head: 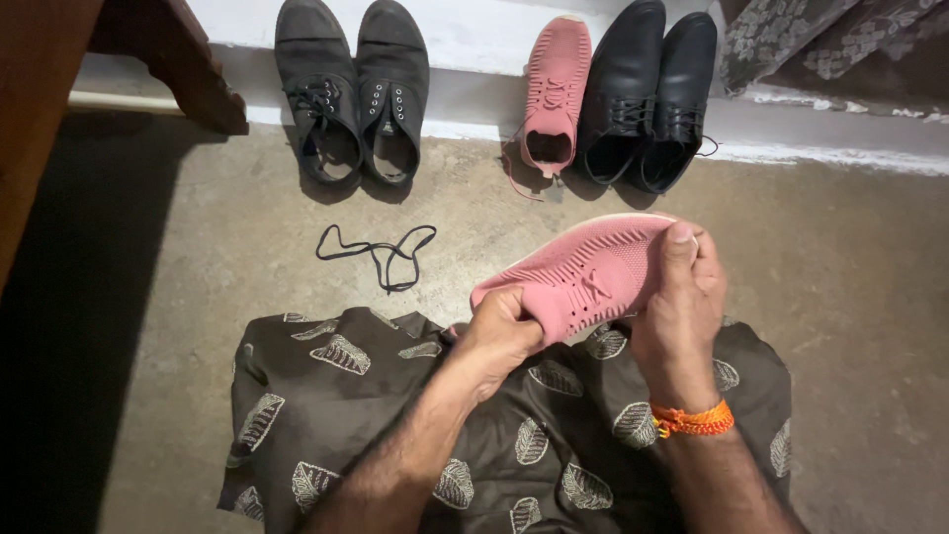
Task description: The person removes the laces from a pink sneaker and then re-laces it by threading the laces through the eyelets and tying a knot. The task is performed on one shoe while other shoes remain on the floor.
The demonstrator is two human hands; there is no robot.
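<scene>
A pink knitted shoe [583, 272] lies sideways above my lap, held between both hands. My left hand [499, 341] grips its opening end from below. My right hand [682, 302], with an orange thread band on the wrist, clasps the toe half, thumb on top. The shoe's pink laces show near the middle. My lap is covered by a dark brown cloth [326, 396] with pale leaf prints.
A loose black lace [381, 252] lies on the concrete floor. Against the white step stand a pair of dark grey lace-up shoes [351, 94], a second pink shoe [554, 94] and a pair of black leather shoes [652, 99]. A wooden furniture leg [183, 69] stands at far left.
</scene>
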